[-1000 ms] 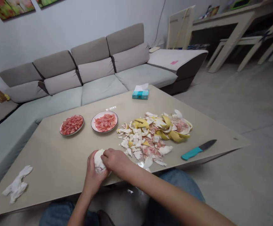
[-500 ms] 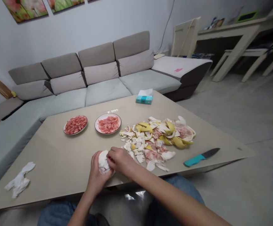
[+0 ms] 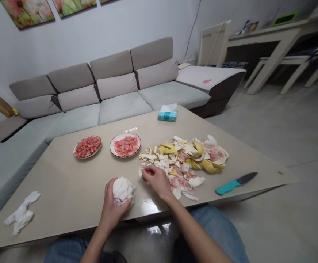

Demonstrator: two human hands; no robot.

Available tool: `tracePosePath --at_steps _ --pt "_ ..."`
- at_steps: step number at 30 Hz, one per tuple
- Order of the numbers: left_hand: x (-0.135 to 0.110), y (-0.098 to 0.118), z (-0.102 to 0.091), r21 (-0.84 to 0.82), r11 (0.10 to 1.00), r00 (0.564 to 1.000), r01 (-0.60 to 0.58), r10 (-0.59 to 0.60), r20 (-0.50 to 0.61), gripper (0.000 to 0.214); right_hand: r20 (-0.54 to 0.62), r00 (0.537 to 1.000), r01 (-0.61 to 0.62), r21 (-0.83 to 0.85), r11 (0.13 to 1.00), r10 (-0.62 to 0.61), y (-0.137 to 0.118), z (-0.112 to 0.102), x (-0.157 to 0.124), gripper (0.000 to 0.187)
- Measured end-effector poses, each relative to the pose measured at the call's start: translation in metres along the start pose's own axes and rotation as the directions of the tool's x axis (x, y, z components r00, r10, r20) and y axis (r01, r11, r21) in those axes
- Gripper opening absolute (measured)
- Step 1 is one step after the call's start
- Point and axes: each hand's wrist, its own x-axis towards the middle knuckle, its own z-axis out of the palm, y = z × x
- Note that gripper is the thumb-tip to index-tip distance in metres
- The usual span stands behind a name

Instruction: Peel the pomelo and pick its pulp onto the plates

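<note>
My left hand (image 3: 111, 206) is wrapped round a white, pith-covered peeled pomelo (image 3: 123, 190) that rests on the beige table (image 3: 65, 182) near its front edge. My right hand (image 3: 156, 179) is off the fruit, at the near edge of the peel pile (image 3: 182, 159), its fingers pinched on a small white scrap of pith (image 3: 141, 171). The pile is made of yellow rind, white pith and pinkish membrane. Two plates of pink pomelo flesh stand behind: the left plate (image 3: 87, 146) and the right plate (image 3: 125, 144).
A knife with a teal handle (image 3: 235, 183) lies at the table's right front. A teal tissue box (image 3: 167, 114) stands at the far edge, a crumpled tissue (image 3: 22, 213) at the left front. A grey sofa (image 3: 106, 91) runs behind the table. My knees are under the table's front edge.
My right hand left the pomelo and moved right and away to the peel pile with a scrap of pith. The left hand kept hold of the fruit.
</note>
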Motion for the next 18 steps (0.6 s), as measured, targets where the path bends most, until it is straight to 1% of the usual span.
tracePosePath --at_steps 1,3,5,6,8,10,12,14,16,18 --pt "-0.001 -0.001 0.0 -0.015 1.0 1.0 0.014 -0.014 0.002 0.071 -0.049 0.998 0.047 -0.018 0.999 -0.048 0.004 -0.009 0.003 0.018" --pt "-0.001 -0.003 -0.001 -0.03 0.999 1.0 0.028 -0.027 0.011 0.071 -0.111 0.976 0.174 -0.137 0.975 -0.189 0.009 -0.027 0.009 0.02" --pt "-0.002 -0.004 -0.001 -0.018 1.0 1.0 0.023 -0.023 0.015 0.071 -0.102 0.948 0.258 -0.304 0.917 -0.3 0.008 -0.043 0.015 0.026" --pt "-0.002 -0.004 -0.001 -0.003 1.0 1.0 0.018 -0.018 0.01 0.071 -0.082 0.942 0.271 -0.389 0.881 -0.326 0.006 -0.049 0.018 0.03" --pt "-0.003 -0.005 -0.002 0.041 0.999 1.0 0.013 -0.013 -0.004 0.071 -0.052 0.94 0.258 -0.535 0.804 -0.336 0.002 -0.056 0.019 0.036" --pt "-0.002 -0.006 -0.006 0.077 0.997 1.0 0.023 -0.023 -0.001 0.071 -0.032 0.94 0.251 -0.607 0.754 -0.339 -0.002 -0.054 0.014 0.037" --pt "0.0 -0.006 -0.012 0.087 0.996 0.998 0.033 -0.037 0.041 0.072 0.029 0.934 0.308 -0.565 0.765 -0.355 -0.008 -0.045 0.004 0.031" --pt "0.003 -0.004 -0.018 0.071 0.997 0.994 0.024 -0.031 0.108 0.073 0.155 0.911 0.41 -0.433 0.803 -0.382 -0.016 -0.031 -0.009 0.024" --pt "0.006 -0.003 -0.023 0.037 0.999 0.988 0.021 -0.026 0.152 0.075 0.287 0.861 0.499 -0.325 0.803 -0.419 -0.027 -0.017 -0.019 0.021" --pt "0.007 -0.001 -0.024 -0.007 0.999 0.986 0.048 -0.047 0.158 0.079 0.405 0.804 0.571 -0.321 0.756 -0.435 -0.041 -0.006 -0.023 0.02"
